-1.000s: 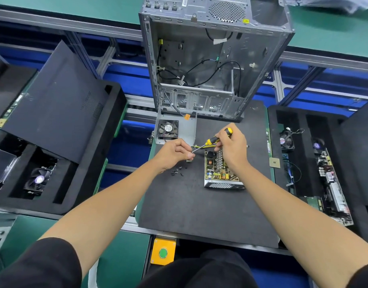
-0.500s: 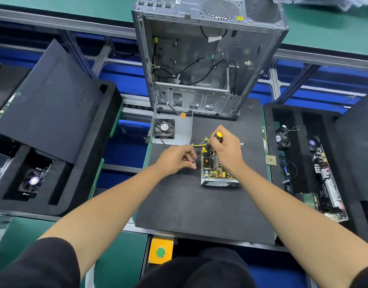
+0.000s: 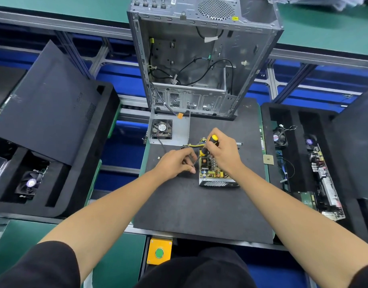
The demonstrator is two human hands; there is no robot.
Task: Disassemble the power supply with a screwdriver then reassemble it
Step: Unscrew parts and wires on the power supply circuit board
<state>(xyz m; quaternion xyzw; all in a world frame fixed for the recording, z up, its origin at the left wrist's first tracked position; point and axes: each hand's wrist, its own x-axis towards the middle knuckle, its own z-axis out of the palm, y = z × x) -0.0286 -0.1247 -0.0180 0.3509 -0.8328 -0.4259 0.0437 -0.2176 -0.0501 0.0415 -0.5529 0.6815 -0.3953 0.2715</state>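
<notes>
1. Power supply [image 3: 215, 173], cover off, circuit board exposed, sits on the black mat [image 3: 199, 208] right of centre, between the two hands.
2. Far left: foam tray [image 3: 60, 154] with a dark panel [image 3: 45, 113] leaning over it and a small fan [image 3: 30, 183] in a pocket.
3. Behind the mat: a fan on a metal plate [image 3: 168, 129], then the open computer case [image 3: 199, 65] standing upright.
4. Left hand [image 3: 176, 163], fingers curled, pinches the screwdriver's shaft near its tip, just left of the supply.
5. Screwdriver [image 3: 208, 145], yellow-and-black handle, slants down toward the left hand.
6. Right hand [image 3: 224, 152] grips the handle, hovering over the supply's back half and hiding it.
7. Far right: a second foam tray [image 3: 282, 113] holding a circuit board [image 3: 326, 181].
</notes>
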